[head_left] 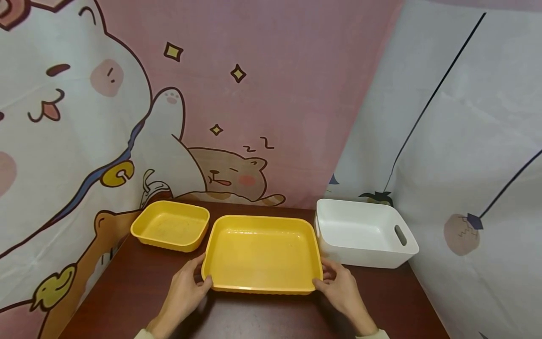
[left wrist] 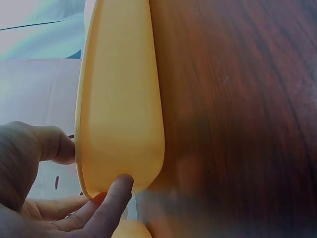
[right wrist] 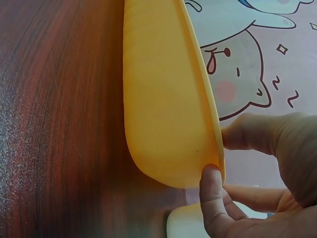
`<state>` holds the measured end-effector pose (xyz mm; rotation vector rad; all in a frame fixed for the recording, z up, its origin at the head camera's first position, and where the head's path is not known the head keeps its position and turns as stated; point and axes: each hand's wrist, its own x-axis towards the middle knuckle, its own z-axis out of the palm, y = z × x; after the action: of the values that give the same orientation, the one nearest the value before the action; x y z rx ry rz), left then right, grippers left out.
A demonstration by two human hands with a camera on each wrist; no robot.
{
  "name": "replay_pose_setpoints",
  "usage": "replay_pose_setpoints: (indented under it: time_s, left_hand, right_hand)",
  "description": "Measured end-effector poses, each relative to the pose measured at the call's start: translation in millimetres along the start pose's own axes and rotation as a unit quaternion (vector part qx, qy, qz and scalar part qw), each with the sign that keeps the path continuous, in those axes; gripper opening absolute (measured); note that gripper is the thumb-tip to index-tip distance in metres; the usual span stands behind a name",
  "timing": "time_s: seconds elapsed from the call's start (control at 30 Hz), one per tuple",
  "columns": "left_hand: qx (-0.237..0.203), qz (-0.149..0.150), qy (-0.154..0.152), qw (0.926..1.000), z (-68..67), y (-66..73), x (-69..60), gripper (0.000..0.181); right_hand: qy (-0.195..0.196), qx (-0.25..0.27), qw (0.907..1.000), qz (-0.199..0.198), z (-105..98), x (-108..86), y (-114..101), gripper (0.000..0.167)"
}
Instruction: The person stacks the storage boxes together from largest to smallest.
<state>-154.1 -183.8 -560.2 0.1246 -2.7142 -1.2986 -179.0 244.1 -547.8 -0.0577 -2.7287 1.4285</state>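
Observation:
A large, shallow yellow tray [head_left: 264, 259] sits in front of me, with nothing in it. My left hand [head_left: 186, 285] grips its near left corner, and my right hand [head_left: 342, 288] grips the near right one. In the left wrist view, the thumb is at the rim and a finger presses on the outer wall of the tray [left wrist: 119, 99]. The right wrist view shows a similar hold, with a fingertip against the outside of the yellow tray [right wrist: 163, 99]. Whether the tray's base touches the table cannot be told.
A smaller yellow tray [head_left: 169, 225] stands at the back left of the dark wooden table [head_left: 258, 318]. To the right is a white bin [head_left: 368, 256] with a handle hole, close beside the large tray. Printed cloth [head_left: 296, 94] hangs behind and at the sides.

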Motion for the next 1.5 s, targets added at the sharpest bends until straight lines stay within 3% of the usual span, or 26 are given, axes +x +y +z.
replay_pose_setpoints:
  time_s: [0.6, 0.97, 1.5]
  left_hand:
    - [-0.017, -0.002, -0.007, 0.9998, -1.3, -0.2, -8.5, 0.07]
    - [-0.016, -0.009, -0.005, 0.9998, 1.2, 0.4, -10.6, 0.07]
    - [0.015, 0.026, 0.011, 0.9995, -1.4, -0.6, -10.6, 0.069]
  right_hand:
    - [-0.015, 0.004, 0.9991, 0.04, -3, -5.8, 2, 0.071]
    - [-0.015, 0.002, 0.9993, 0.033, -5, -7.7, 3, 0.07]
    - [-0.004, -0.042, 0.9991, 0.005, -3, -7.6, 2, 0.068]
